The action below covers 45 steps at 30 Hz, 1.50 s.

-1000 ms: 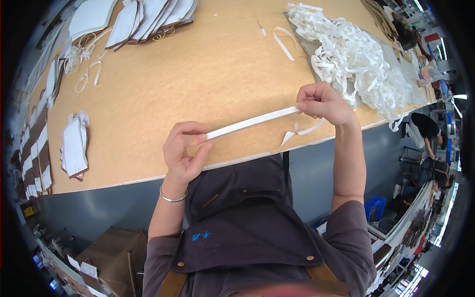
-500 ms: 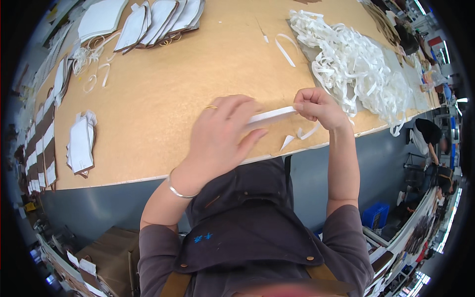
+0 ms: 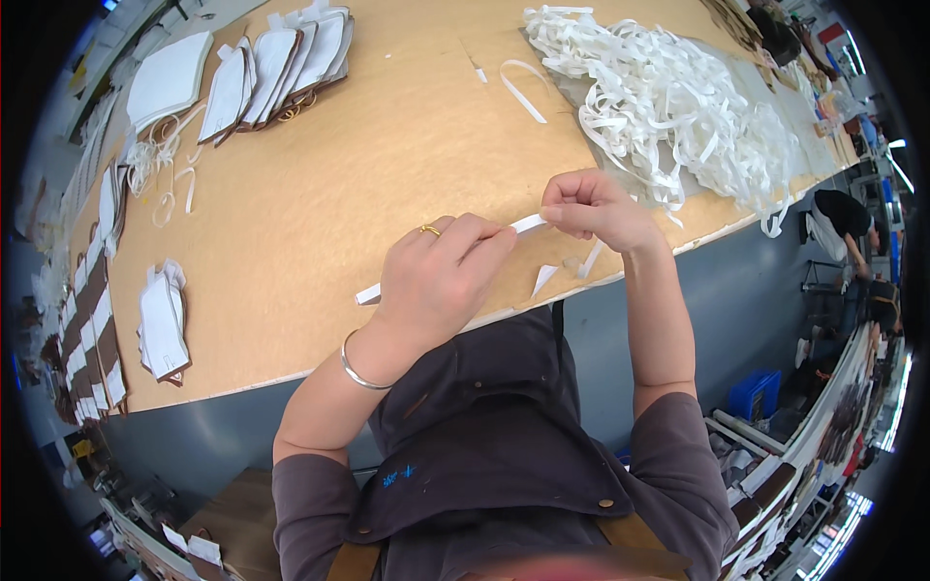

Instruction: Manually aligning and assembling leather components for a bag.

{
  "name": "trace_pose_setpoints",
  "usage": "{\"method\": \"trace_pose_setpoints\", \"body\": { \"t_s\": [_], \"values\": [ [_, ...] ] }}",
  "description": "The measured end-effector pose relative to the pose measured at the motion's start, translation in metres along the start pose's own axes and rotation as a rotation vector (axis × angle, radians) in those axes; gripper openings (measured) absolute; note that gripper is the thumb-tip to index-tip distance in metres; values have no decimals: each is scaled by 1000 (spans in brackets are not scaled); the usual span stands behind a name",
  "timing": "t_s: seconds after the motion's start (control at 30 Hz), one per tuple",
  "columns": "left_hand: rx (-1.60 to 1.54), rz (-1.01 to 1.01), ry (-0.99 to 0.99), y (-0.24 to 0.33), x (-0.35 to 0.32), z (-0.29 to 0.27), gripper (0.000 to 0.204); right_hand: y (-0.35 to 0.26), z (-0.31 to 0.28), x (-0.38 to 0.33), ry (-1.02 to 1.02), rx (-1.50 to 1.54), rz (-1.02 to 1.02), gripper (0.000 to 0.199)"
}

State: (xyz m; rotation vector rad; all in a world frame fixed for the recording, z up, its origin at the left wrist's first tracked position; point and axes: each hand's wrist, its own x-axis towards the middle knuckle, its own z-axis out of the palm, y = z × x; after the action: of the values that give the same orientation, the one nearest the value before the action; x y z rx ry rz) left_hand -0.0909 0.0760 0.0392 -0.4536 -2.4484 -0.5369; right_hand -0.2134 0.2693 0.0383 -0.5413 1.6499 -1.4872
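Observation:
Between my two hands runs a narrow white strip (image 3: 529,225), held over the table near its front edge. My right hand (image 3: 593,208) pinches one end between thumb and fingers. My left hand (image 3: 441,271), with a ring and a bracelet, is closed on the strip farther along. The strip's other end sticks out past the left side of that hand; its middle is hidden under the palm. Just below my right hand lie a small white triangular scrap (image 3: 544,279) and a short loose piece of ribbon (image 3: 589,259).
A large tangled heap of white ribbon (image 3: 668,111) covers the table's right side. Stacks of white and brown cut panels (image 3: 281,73) lie at the far left, with a smaller stack (image 3: 163,320) nearer. A blue crate (image 3: 754,395) stands on the floor at right.
My left hand has stopped its blurred motion and closed on the strip, whose far end now shows beyond it. Both hands sit slightly further left in the picture, and the view has shifted.

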Motion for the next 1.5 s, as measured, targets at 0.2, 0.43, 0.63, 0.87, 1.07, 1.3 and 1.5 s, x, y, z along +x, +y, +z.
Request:
{"method": "trace_pose_setpoints", "body": {
  "t_s": [0.2, 0.43, 0.63, 0.87, 1.07, 1.3, 1.5],
  "values": [
    [173, 43, -168, 9, 11, 3, 30, 7, -1, 1, -8, 37, -13, 15],
    [38, -14, -249, -6, 8, -4, 33, -8, 17, -7, 79, -4, -10, 16],
    [-706, -187, 208, -28, -22, -43, 32, -18, 20, -17, 18, 141, -111, 18],
    [-780, -221, 451, -46, -79, -40, 42, -28, 54, -7, -94, 186, -112, 15],
    [-741, -245, 554, -48, -91, -42, 44, -31, 70, -2, -131, 220, -119, 15],
    [-763, -250, 569, -49, -92, -40, 45, -26, 72, 1, -136, 252, -123, 17],
    [-688, -274, 572, -48, -96, -55, 44, -16, 92, 13, -238, 316, -62, 18]
  ]
}}
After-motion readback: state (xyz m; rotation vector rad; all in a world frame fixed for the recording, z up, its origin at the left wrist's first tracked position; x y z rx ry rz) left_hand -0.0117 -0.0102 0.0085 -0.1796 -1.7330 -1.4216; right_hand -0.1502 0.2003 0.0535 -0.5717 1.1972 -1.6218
